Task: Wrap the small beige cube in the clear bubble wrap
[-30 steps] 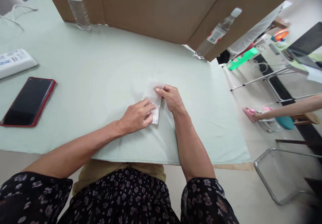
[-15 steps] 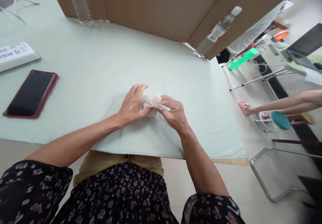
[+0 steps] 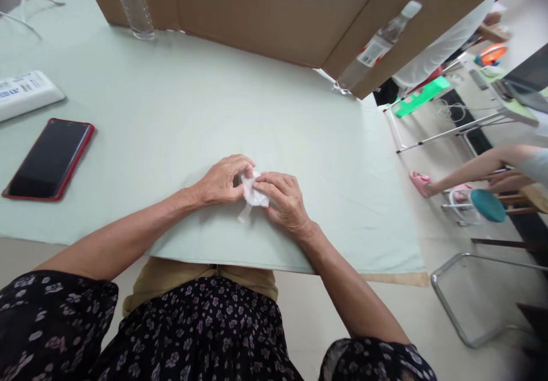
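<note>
head view: the crumpled white wrap (image 3: 256,198) is between the two hands over the table (image 3: 180,113), well apart from the cardboard panel (image 3: 257,16), on the person's side of it. bunched up, it gives no clear long axis, but a thin tail points away from the cardboard panel, slanting left. the right hand (image 3: 285,201) has its fingers bent over the wrap, holding it; the left hand (image 3: 225,180) curls half open at the wrap's left side, and whether it grips i cannot tell.
</note>
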